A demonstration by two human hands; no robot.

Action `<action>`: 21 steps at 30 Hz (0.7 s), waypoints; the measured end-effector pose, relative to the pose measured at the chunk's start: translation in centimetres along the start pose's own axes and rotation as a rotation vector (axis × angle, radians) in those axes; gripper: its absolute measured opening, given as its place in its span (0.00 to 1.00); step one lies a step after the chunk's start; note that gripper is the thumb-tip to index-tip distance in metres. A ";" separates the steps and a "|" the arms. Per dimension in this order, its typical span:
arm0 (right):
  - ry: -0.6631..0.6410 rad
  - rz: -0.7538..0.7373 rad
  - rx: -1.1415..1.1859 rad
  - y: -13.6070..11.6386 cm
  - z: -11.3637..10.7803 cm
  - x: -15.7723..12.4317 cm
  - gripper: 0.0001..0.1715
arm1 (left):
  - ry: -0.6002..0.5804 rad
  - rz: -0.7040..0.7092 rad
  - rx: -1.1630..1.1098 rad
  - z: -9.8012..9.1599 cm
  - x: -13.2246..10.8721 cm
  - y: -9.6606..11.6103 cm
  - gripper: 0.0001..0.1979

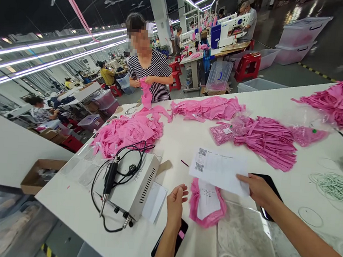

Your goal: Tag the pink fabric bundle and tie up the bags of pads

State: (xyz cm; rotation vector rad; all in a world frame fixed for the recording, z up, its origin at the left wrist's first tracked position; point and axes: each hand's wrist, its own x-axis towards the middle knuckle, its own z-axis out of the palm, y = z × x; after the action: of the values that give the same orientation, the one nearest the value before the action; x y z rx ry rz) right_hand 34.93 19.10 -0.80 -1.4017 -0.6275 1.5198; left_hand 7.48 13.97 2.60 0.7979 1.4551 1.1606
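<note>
My right hand point(257, 188) pinches the edge of a white printed sheet point(217, 168) with QR codes, held just above the white table point(185, 135). Under the hand lies a dark phone or tablet point(271, 184). My left hand point(176, 202) hovers with fingers loosely curled and nothing in it, beside a small pink fabric bundle point(207, 204) topped by a white paper slip. A second dark phone point(181, 234) lies under my left wrist.
A grey box-shaped machine point(136, 181) with a corded hand tool point(109, 181) sits at left. Pink fabric piles point(126, 131) and pink strips point(265, 138) cover the table's far side. A person in a striped shirt point(150, 69) handles pink cloth opposite. Green rubber bands point(334, 187) lie right.
</note>
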 end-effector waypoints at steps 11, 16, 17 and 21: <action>0.235 -0.377 -0.443 3.3 0.8 1.1 0.32 | -0.202 0.368 0.587 3.2 0.7 -6.6 0.27; -0.116 -0.701 -1.066 5.5 5.5 -0.9 0.28 | -0.355 0.453 0.795 4.8 2.3 -7.4 0.31; -0.183 -0.672 -1.151 5.6 6.3 -0.5 0.28 | -0.360 0.425 0.842 5.0 2.7 -7.5 0.31; -0.303 -0.610 -1.228 6.2 7.2 1.7 0.29 | -0.357 0.345 0.963 4.9 3.7 -7.5 0.33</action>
State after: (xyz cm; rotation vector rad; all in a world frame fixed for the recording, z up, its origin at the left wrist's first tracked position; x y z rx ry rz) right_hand 26.46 19.61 -5.35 -1.5434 -2.1879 0.7838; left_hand 12.25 16.26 -5.47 1.8669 1.5734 0.4393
